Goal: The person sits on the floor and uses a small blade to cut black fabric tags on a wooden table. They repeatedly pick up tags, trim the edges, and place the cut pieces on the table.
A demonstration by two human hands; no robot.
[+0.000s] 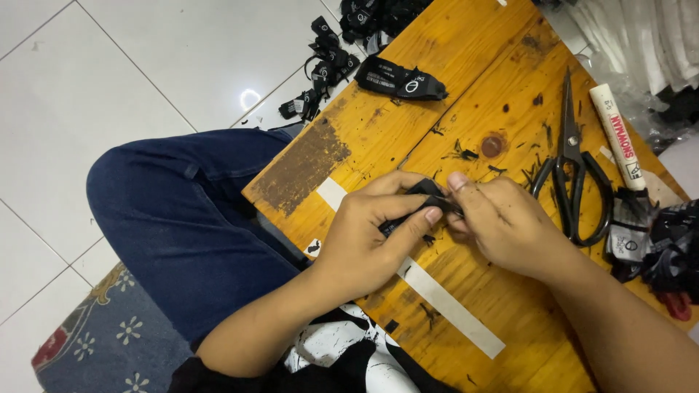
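My left hand (368, 236) and my right hand (502, 222) meet over a wooden board (451, 65), both pinching one small black fabric label (426, 191). Fingers of both hands cover most of the label, so only its top edge and a dark strip under my left thumb show. A folded stack of black labels (399, 80) lies near the board's far edge. Black scissors (574, 164) rest shut on the board just right of my right hand.
A white marker pen (617, 137) lies beside the scissors. More black labels are heaped at the right edge (659, 244) and on the white tile floor (324, 62). A strip of white tape (444, 302) crosses the board. My blue-trousered knee (182, 211) sits at left.
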